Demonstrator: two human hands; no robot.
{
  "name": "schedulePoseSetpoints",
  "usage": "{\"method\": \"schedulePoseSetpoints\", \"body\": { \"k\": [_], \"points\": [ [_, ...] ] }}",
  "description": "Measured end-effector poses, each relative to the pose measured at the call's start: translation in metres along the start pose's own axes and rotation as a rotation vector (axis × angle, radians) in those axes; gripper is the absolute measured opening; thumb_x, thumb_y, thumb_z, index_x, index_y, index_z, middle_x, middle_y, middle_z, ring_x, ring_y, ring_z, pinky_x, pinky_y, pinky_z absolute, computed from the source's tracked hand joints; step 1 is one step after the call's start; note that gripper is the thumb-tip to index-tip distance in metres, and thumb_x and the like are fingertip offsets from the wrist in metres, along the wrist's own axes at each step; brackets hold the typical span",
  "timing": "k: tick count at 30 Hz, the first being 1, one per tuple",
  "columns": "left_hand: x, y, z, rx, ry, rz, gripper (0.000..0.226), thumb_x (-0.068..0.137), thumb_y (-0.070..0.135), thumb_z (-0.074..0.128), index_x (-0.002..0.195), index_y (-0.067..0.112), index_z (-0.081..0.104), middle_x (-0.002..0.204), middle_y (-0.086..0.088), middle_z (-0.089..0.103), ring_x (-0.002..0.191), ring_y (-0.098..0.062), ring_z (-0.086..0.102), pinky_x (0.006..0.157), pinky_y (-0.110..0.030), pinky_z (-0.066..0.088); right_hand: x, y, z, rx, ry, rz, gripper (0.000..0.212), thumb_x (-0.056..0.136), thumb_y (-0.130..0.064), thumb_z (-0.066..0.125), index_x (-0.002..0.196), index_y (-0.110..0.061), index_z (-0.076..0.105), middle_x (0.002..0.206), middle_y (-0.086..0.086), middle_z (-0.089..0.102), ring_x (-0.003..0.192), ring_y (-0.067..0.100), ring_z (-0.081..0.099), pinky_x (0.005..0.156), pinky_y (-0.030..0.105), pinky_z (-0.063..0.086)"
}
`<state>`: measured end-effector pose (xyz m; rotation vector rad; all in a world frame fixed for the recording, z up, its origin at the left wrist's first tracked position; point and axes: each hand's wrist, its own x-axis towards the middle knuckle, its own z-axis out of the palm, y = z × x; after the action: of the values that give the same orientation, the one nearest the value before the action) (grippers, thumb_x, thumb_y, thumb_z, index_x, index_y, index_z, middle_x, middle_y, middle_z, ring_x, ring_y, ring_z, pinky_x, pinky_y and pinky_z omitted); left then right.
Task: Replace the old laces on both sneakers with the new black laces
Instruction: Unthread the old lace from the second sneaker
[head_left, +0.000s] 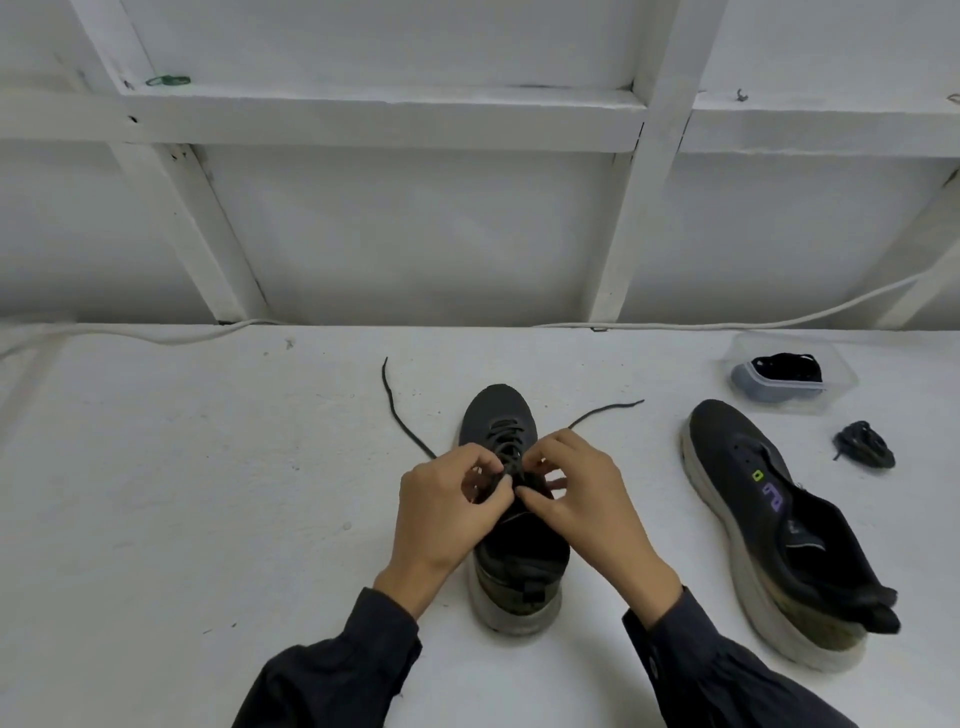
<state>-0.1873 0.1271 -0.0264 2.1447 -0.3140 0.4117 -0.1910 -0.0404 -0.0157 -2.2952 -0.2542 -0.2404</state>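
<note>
Pinched between curled fingertips of the left hand (447, 499) and right hand (582, 493), a black lace (400, 415) is worked at the centre sneaker (519, 566). Further right, a second sneaker (769, 525) lies unlaced beside a lace bundle (865, 444); more laces are kept in a container (831, 387). At best half is judged done.
</note>
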Motion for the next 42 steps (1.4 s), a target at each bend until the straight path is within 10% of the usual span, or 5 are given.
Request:
{"method": "schedulePoseSetpoints", "body": {
  "k": [8,14,22,35,42],
  "points": [
    [-0.002,0.001,0.000,-0.078,0.071,-0.099,0.012,0.075,0.012,0.079,0.075,0.020,0.070,0.071,0.014,0.071,0.065,0.003,0.068,0.064,-0.028,0.059,-0.005,0.000,0.007,0.486,0.178,0.189,0.015,0.077,0.001,0.076,0.077,-0.015,0.074,0.097,-0.002,0.069,0.095,0.012,0.066,0.070,0.023,0.055],
    [-0.004,0.004,0.000,-0.112,0.067,-0.172,0.015,0.081,0.013,0.074,0.081,0.026,0.067,0.072,0.016,0.068,0.064,0.000,0.067,0.065,-0.028,0.058,-0.006,0.010,-0.003,1.014,-0.044,0.496,0.018,0.087,-0.009,0.061,0.099,-0.002,0.071,0.127,0.003,0.065,0.116,0.018,0.060,0.090,0.030,0.045],
    [0.005,0.005,-0.003,-0.372,0.034,-0.538,0.014,0.084,0.031,0.064,0.073,0.034,0.055,0.086,0.005,0.068,0.082,-0.025,0.069,0.082,-0.052,0.057,0.004,0.008,-0.024,1.355,-0.149,0.621,0.013,0.064,-0.011,0.065,0.075,-0.008,0.059,0.120,0.014,0.064,0.110,0.025,0.057,0.103,0.040,0.041],
    [0.004,0.021,0.000,-0.602,0.088,-0.757,0.009,0.094,0.013,0.053,0.085,0.015,0.055,0.085,-0.003,0.064,0.085,-0.014,0.062,0.083,-0.033,0.056,-0.006,0.018,-0.048,1.617,-0.031,0.714,0.005,0.085,-0.017,0.063,0.086,-0.013,0.066,0.126,0.010,0.059,0.129,0.034,0.054,0.102,0.062,0.043],
    [0.012,0.040,-0.013,-0.641,-0.162,-0.558,0.012,0.097,0.008,0.048,0.089,0.010,0.055,0.093,-0.003,0.070,0.097,-0.009,0.064,0.090,-0.020,0.047,-0.007,0.011,-0.066,1.199,-0.068,0.591,0.015,0.080,-0.018,0.074,0.091,-0.009,0.067,0.115,0.009,0.063,0.124,0.027,0.056,0.100,0.057,0.049]
  ]
}}
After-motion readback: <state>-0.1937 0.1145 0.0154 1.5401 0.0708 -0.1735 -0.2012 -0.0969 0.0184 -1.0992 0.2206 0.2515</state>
